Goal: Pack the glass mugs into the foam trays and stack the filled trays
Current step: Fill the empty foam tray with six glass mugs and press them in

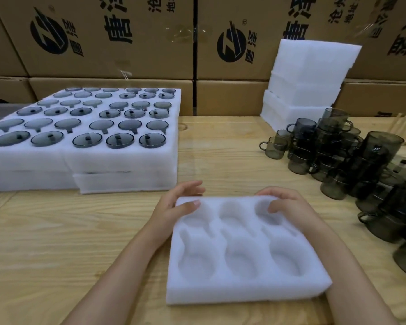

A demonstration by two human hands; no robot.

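A white foam tray (242,285) with six hollow pockets, none holding a mug, lies on the wooden table in front of me. My left hand (181,202) grips its far left corner, thumb on top. My right hand (288,205) grips the far right corner, fingers curled into a pocket. Smoky grey glass mugs (333,148) stand piled in stacks on the table at the right. Filled foam trays (117,160) sit stacked at the left, their pockets showing round dark glass tops.
A pile of unused white foam trays (307,83) leans against the cardboard boxes (127,38) at the back. Light wooden sticks (403,125) lie at the far right. The wooden table (56,231) runs across the whole foreground.
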